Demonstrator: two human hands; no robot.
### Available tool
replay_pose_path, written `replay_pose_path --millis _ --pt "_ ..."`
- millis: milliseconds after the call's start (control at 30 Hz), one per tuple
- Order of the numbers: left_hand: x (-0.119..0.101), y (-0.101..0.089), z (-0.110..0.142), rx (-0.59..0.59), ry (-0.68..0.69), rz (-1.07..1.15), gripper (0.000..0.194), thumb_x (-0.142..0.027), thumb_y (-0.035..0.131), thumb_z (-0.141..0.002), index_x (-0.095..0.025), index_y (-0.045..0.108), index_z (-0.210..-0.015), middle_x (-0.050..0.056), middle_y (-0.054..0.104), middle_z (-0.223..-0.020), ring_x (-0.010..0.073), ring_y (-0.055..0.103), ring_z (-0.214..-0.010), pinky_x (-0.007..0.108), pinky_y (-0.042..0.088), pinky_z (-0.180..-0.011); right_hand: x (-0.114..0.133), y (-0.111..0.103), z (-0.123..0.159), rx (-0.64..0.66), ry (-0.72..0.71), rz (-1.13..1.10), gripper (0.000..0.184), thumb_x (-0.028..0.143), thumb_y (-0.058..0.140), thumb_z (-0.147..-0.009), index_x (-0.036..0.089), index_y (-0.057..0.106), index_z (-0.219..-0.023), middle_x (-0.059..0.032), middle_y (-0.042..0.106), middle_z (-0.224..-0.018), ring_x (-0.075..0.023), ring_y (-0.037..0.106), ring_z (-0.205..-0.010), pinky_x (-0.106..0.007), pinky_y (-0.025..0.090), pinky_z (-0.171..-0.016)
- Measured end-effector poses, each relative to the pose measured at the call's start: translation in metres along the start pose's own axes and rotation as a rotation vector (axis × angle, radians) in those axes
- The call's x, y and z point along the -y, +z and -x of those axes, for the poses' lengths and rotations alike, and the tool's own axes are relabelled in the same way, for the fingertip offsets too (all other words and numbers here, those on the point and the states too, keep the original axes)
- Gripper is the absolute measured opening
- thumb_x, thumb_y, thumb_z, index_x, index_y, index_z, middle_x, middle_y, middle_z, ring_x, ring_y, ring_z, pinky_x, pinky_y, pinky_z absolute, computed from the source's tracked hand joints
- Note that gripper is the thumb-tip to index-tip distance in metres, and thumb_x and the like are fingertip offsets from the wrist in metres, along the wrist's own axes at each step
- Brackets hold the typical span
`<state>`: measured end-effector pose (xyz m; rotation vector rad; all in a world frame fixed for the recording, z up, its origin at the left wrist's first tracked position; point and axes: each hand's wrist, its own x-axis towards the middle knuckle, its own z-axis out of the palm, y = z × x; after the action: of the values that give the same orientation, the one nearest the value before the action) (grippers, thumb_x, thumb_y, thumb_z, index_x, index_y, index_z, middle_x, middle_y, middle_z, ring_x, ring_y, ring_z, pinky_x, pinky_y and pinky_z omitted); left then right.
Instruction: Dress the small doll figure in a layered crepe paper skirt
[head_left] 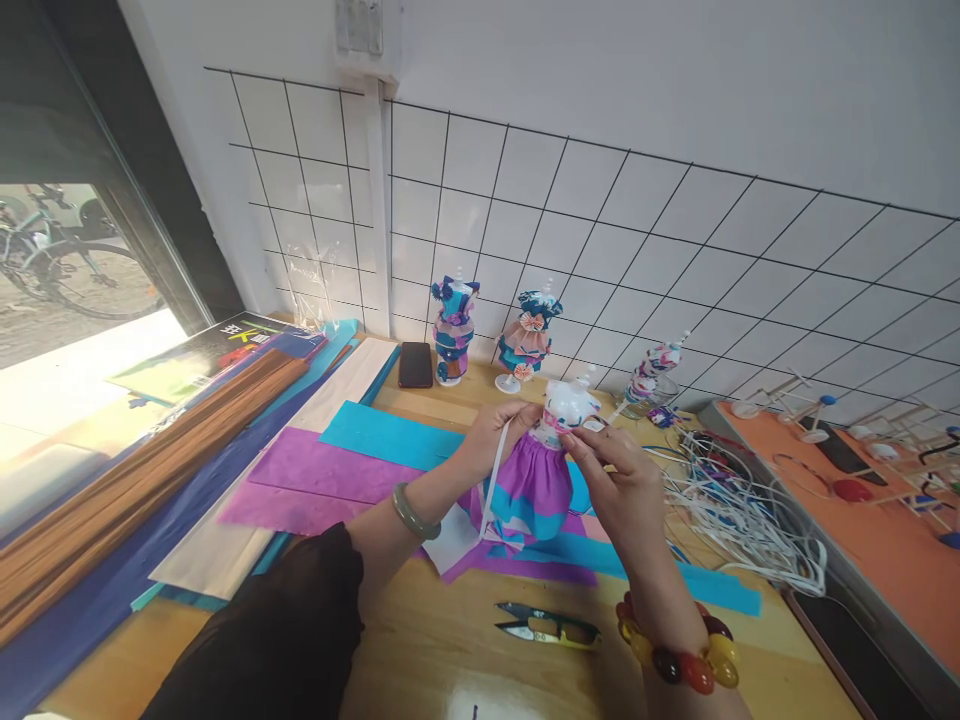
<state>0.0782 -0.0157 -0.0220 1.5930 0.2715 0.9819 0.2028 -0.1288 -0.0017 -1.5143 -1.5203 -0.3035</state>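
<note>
A small doll form in a purple and blue paper dress [534, 480] is lifted above the wooden table. My left hand [491, 432] grips its waist from the left, and a thin white strip hangs down from those fingers. My right hand [619, 478] pinches the waist of the dress from the right. Both hands are closed on the doll. Its white bodice [568, 402] shows between my fingers.
Purple and blue paper sheets [337, 465] lie under my hands. Thread snips [547, 627] rest near the front edge. Two dressed doll forms [454, 330] and a black phone [415, 364] stand by the wire grid wall. White strips [739, 510] tangle at right; long brown paper rolls [127, 480] lie left.
</note>
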Motion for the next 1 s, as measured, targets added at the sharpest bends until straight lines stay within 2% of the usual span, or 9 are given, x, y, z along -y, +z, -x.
replay_pose_path --millis 167,333,433,567,700,767,833,933,1000 --pt "-0.003 0.001 0.0 -0.004 0.006 -0.06 0.044 -0.052 0.042 -0.089 -0.015 0.063 -0.078 0.002 0.058 -0.073 0.0148 0.054 -0.074 0.028 0.044 -0.072 -0.001 0.001 0.0 -0.005 0.004 0.004 0.018 0.034 0.06 -0.084 0.021 0.072 -0.085 -0.0019 0.06 -0.063 -0.0166 0.052 -0.061 -0.032 0.042 -0.06" --pt "-0.005 -0.002 -0.002 -0.068 0.106 -0.22 0.036 -0.044 0.047 -0.089 -0.016 0.067 -0.077 0.007 0.057 -0.098 0.0187 0.055 -0.099 0.032 0.044 -0.088 0.0 0.001 0.0 -0.014 0.014 0.001 0.017 0.033 0.061 -0.084 0.019 0.072 -0.084 -0.0023 0.059 -0.063 -0.0165 0.052 -0.06 -0.032 0.041 -0.059" --pt "-0.007 -0.002 -0.001 -0.125 0.127 -0.343 0.034 -0.04 0.045 -0.091 -0.017 0.069 -0.081 0.007 0.055 -0.102 0.0189 0.053 -0.104 0.033 0.043 -0.091 0.002 0.001 0.0 -0.017 0.043 0.001 0.018 0.033 0.061 -0.084 0.02 0.072 -0.085 -0.0018 0.06 -0.063 -0.0163 0.052 -0.06 -0.032 0.042 -0.06" --pt "-0.01 0.0 0.004 -0.279 0.256 -0.579 0.028 -0.035 0.045 -0.092 -0.019 0.069 -0.089 0.007 0.056 -0.102 0.0179 0.052 -0.103 0.035 0.041 -0.091 0.004 0.002 0.002 -0.033 0.126 -0.001 0.02 0.037 0.06 -0.084 0.021 0.073 -0.085 -0.0026 0.061 -0.066 -0.0174 0.055 -0.065 -0.032 0.043 -0.06" --pt "-0.012 0.002 0.01 -0.388 0.455 -0.732 0.024 -0.032 0.051 -0.088 -0.018 0.065 -0.075 0.007 0.058 -0.091 0.0178 0.053 -0.093 0.035 0.042 -0.084 0.003 0.002 0.002 -0.04 0.196 -0.02 0.024 0.04 0.059 -0.084 0.021 0.073 -0.085 -0.0025 0.06 -0.065 -0.0176 0.055 -0.065 -0.031 0.043 -0.059" --pt "-0.012 0.003 0.013 -0.357 0.577 -0.758 0.019 -0.03 0.054 -0.087 -0.018 0.063 -0.075 0.006 0.058 -0.085 0.0172 0.053 -0.088 0.034 0.042 -0.081 0.001 0.002 0.002 -0.04 0.215 -0.029 0.026 0.041 0.059 -0.084 0.02 0.073 -0.086 -0.0028 0.061 -0.065 -0.0178 0.055 -0.065 -0.031 0.043 -0.058" --pt "-0.011 0.005 0.017 -0.271 0.675 -0.787 0.015 -0.028 0.055 -0.086 -0.019 0.062 -0.076 0.005 0.058 -0.08 0.0168 0.053 -0.085 0.034 0.042 -0.08 0.0 0.002 0.002 -0.046 0.205 -0.021 0.026 0.042 0.059 -0.083 0.02 0.074 -0.086 -0.0029 0.061 -0.064 -0.0175 0.055 -0.063 -0.031 0.043 -0.058" --pt "-0.009 0.009 0.022 -0.12 0.732 -0.845 0.014 -0.03 0.055 -0.086 -0.021 0.063 -0.081 0.004 0.059 -0.077 0.0173 0.053 -0.083 0.034 0.04 -0.079 -0.001 0.002 0.002 -0.048 0.176 0.002 0.026 0.042 0.058 -0.084 0.022 0.074 -0.087 -0.0034 0.064 -0.067 -0.0173 0.054 -0.063 -0.032 0.043 -0.059" --pt "-0.008 0.011 0.023 -0.063 0.741 -0.882 0.015 -0.032 0.054 -0.087 -0.022 0.064 -0.083 0.004 0.06 -0.077 0.0176 0.053 -0.084 0.034 0.039 -0.079 -0.001 0.002 0.003 -0.038 0.176 0.006 0.026 0.041 0.057 -0.084 0.022 0.074 -0.088 -0.0039 0.066 -0.069 -0.0176 0.056 -0.065 -0.032 0.044 -0.06"
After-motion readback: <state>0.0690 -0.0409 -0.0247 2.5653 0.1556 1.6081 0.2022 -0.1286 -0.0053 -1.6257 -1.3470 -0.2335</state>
